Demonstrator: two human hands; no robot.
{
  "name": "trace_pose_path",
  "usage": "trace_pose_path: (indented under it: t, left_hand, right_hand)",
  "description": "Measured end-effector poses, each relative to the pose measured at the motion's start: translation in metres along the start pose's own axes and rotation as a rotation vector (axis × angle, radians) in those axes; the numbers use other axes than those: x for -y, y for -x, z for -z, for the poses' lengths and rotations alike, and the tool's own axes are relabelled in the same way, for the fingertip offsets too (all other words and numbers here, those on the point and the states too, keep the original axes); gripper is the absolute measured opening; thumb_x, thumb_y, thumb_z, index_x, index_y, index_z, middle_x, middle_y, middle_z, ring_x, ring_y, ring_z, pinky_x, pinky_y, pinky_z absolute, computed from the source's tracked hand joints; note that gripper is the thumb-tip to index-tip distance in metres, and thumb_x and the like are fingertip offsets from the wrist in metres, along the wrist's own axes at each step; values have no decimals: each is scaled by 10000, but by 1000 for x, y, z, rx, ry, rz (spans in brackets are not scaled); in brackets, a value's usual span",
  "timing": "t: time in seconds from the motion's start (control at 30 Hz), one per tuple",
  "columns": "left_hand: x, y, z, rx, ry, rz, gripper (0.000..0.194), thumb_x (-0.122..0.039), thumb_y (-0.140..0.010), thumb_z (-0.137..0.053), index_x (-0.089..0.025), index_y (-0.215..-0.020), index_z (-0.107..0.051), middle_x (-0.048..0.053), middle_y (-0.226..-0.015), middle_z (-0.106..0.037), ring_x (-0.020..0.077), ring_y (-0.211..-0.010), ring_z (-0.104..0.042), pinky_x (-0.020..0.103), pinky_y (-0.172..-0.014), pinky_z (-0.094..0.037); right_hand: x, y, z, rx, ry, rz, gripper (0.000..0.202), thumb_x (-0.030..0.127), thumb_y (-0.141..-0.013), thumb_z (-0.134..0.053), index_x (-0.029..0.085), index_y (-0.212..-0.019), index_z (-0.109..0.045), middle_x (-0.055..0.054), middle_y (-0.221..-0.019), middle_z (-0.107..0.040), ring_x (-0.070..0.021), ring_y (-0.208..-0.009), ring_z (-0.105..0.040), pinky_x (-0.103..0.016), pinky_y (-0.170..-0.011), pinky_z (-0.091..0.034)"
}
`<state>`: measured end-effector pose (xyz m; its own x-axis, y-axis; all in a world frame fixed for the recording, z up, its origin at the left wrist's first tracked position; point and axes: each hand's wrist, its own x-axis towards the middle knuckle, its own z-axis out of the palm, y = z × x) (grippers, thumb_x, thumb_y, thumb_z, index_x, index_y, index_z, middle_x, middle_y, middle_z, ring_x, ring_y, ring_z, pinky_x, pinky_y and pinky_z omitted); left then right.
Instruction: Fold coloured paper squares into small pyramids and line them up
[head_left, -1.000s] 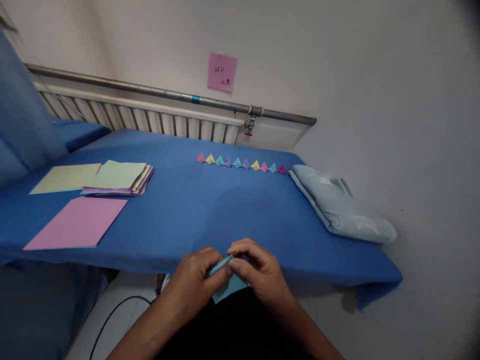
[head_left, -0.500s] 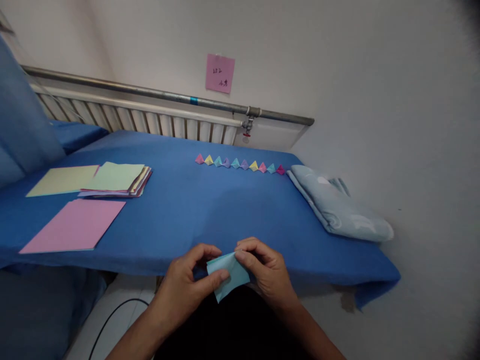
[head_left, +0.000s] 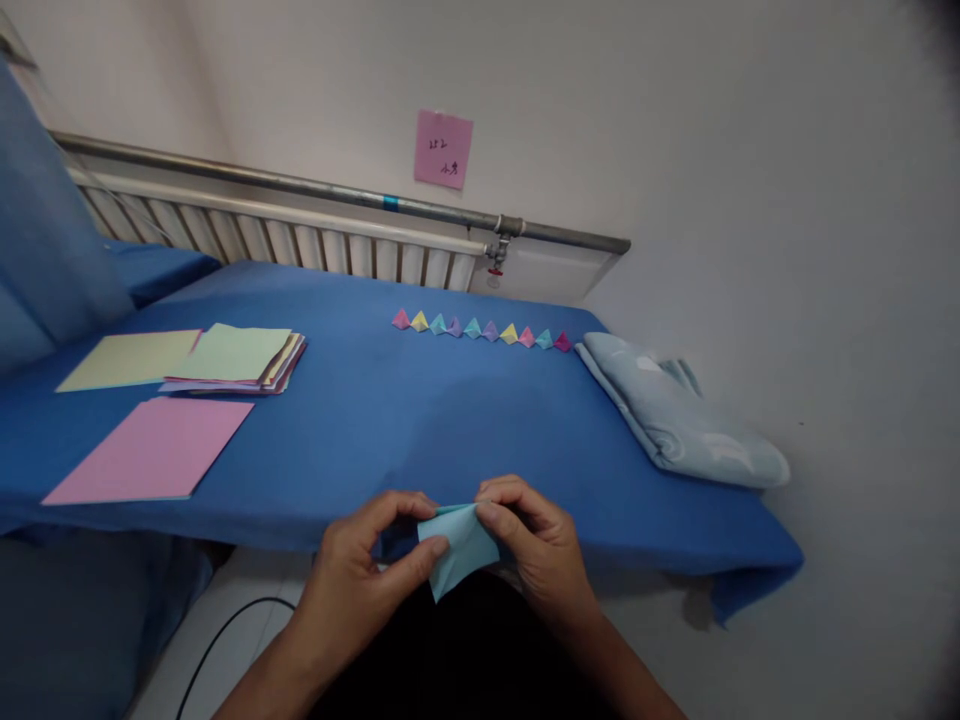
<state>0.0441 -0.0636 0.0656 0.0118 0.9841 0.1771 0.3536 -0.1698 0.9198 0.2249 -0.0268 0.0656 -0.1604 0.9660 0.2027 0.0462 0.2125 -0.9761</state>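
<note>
A folded piece of light blue paper [head_left: 465, 548] is held between both hands, just in front of the table's near edge. My left hand [head_left: 375, 560] pinches its left side, thumb on the face toward me and fingers behind. At its upper right corner, my right hand [head_left: 536, 540] grips the paper between thumb and fingers. A crease runs down from the top of the paper, and its far side is hidden. Beyond the hands, a row of small folded paper shapes [head_left: 490, 331] in pink, yellow, blue and purple lies across the table.
The table has a blue cloth [head_left: 337, 440]. At left lie a stack of coloured paper [head_left: 240, 355], a yellow sheet [head_left: 127, 360] and pink sheets [head_left: 154, 450]. A folded light blue blanket [head_left: 675, 415] sits at right. Behind are a radiator [head_left: 300, 245] and a metal pipe [head_left: 262, 180].
My left thumb has slid slightly left toward the paper's edge, and the left fingers have shifted a little. The right hand keeps its grip on the corner.
</note>
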Motion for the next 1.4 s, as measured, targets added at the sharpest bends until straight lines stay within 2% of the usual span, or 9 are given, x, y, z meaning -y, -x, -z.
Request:
trace_pose_path:
  t: [0.17,0.37,0.5,0.8,1.07,1.2,1.4]
  left_hand:
    - [0,-2,0,-18,2,-20,125,-323,-805,-590,-233,-833,-672,16,-866,-712,177,-866,-646,333,-813,-514]
    - [5,-1,-1,-40,33,72,139,-359,-808,-604,-239,-794,-673,-6,-842,-694,150,-818,-630,278,-749,-507]
    - [6,-1,-1,-42,44,80,149,-362,-803,-612,-228,-769,-669,-7,-823,-680,145,-797,-616,270,-736,-500]
    - [6,-1,-1,-37,104,132,158,-368,-779,-632,-216,-750,-661,-6,-784,-658,131,-728,-596,254,-667,-495]
    - [12,-2,-4,-39,203,231,178,-375,-762,-651,-202,-781,-614,-13,-749,-613,114,-683,-554,230,-599,-480]
    - [10,-3,-4,-36,229,229,161,-350,-762,-654,-200,-789,-600,-31,-688,-585,103,-653,-537,216,-587,-466]
    - [11,-1,-5,-89,270,229,184,-351,-737,-677,-206,-827,-608,-23,-744,-606,120,-698,-571,232,-619,-476]
  right_hand:
    - [2,0,-1,21,22,14,109,291,-779,-626,223,-698,-648,-9,-745,-607,-165,-759,-563,-286,-717,-457]
    - [4,-1,1,50,43,18,87,287,-777,-633,222,-722,-654,-7,-775,-611,-157,-762,-560,-279,-717,-451]
    - [6,-3,1,80,111,25,57,283,-759,-662,230,-777,-674,-5,-780,-617,-155,-750,-557,-276,-691,-442]
    - [7,-7,0,105,196,40,85,304,-783,-652,228,-762,-685,3,-746,-617,-143,-718,-555,-264,-664,-424]
    - [5,-9,-2,118,140,-21,108,294,-787,-646,217,-718,-676,11,-709,-607,-135,-693,-544,-258,-643,-410]
    - [4,-9,-2,116,124,-40,113,293,-789,-644,213,-714,-670,9,-717,-614,-134,-693,-545,-254,-634,-408]
    - [3,-9,-2,104,127,-31,155,312,-792,-632,201,-686,-650,5,-703,-610,-133,-685,-546,-249,-623,-413]
